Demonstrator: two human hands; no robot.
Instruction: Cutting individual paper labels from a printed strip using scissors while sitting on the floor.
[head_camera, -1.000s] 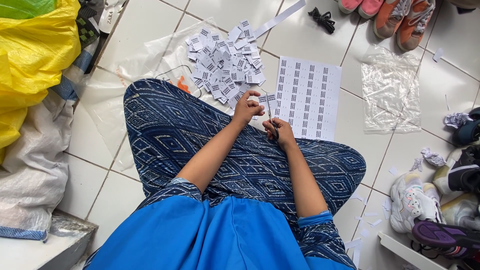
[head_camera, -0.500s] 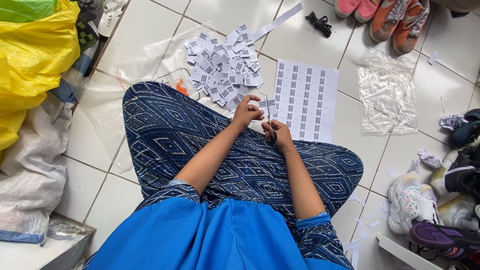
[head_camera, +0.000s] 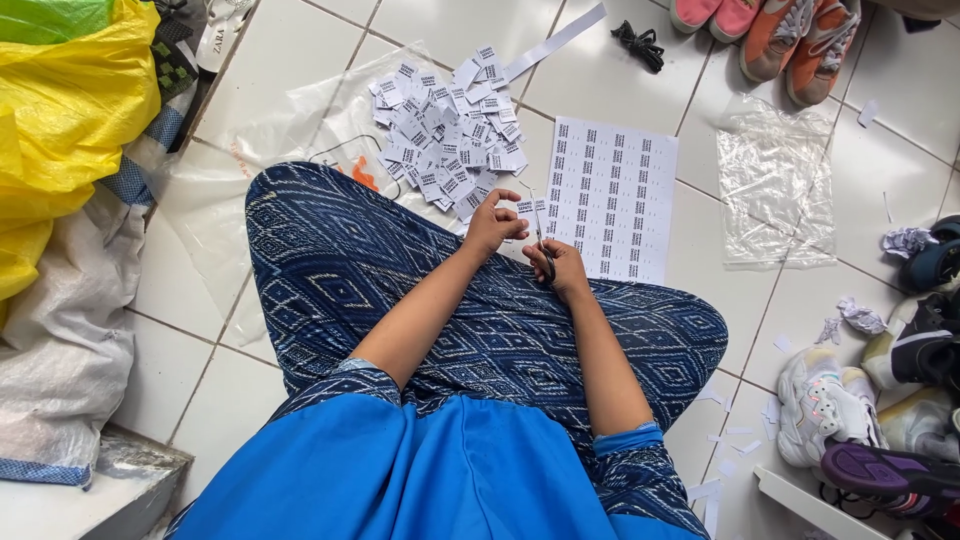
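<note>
I sit cross-legged on a white tiled floor in blue patterned trousers. My left hand (head_camera: 493, 222) pinches a small white paper label (head_camera: 524, 208) above my knee. My right hand (head_camera: 560, 268) grips a pair of scissors (head_camera: 543, 245) whose blades point up at that label. Just beyond my hands lies a white sheet of printed labels (head_camera: 614, 197). To its left, a heap of several cut labels (head_camera: 445, 138) rests on a clear plastic bag (head_camera: 270, 150).
A yellow plastic bag (head_camera: 70, 120) and a white sack (head_camera: 60, 340) lie at left. Another clear plastic bag (head_camera: 775, 185) lies at right, orange and pink shoes (head_camera: 790, 35) at the top, several sneakers (head_camera: 880, 400) at lower right, a black lace (head_camera: 640, 42), and paper scraps.
My hands stay together over my knee; the left hand has shifted the small label slightly against the scissor blades. The view has drifted a little.
</note>
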